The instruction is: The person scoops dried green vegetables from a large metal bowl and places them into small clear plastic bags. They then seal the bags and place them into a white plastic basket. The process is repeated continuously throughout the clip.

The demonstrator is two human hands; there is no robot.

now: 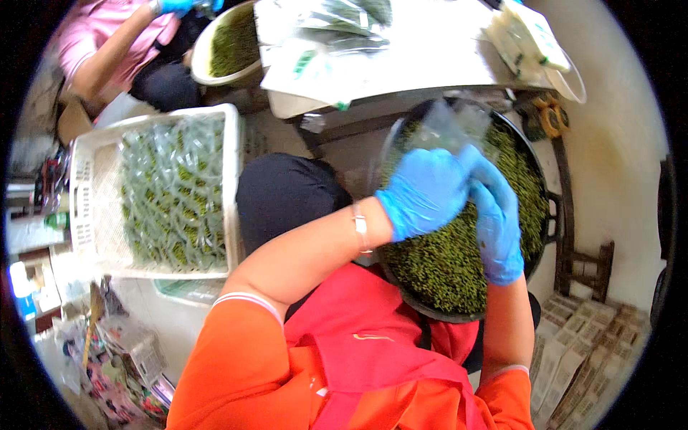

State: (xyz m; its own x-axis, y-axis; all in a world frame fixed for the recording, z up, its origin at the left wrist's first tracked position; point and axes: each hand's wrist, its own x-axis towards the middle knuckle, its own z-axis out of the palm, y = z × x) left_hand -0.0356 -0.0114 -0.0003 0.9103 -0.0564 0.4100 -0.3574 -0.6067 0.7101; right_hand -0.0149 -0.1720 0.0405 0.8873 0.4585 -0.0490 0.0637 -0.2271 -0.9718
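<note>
Both my hands wear blue gloves and meet over a large black basin (pixel 546 179) heaped with small green peppercorn-like berries (pixel 437 269). My left hand (pixel 428 188) is closed at the lower end of a clear plastic bag (pixel 442 127). My right hand (pixel 496 215) bends in from the right, its fingertips pinched on the bag beside the left hand. The bag stretches away from me above the berries. How much it contains is blurred, and the gloves cover its near end.
To my left, a white plastic crate (pixel 233 186) contains several filled clear bags (pixel 175 193). A white table (pixel 423 68) ahead carries more bags. Beyond the crate, a person in a pink shirt (pixel 118 39) sits near a pale tub (pixel 204 61) of green berries. Orange-handled scissors (pixel 550 118) hang at right.
</note>
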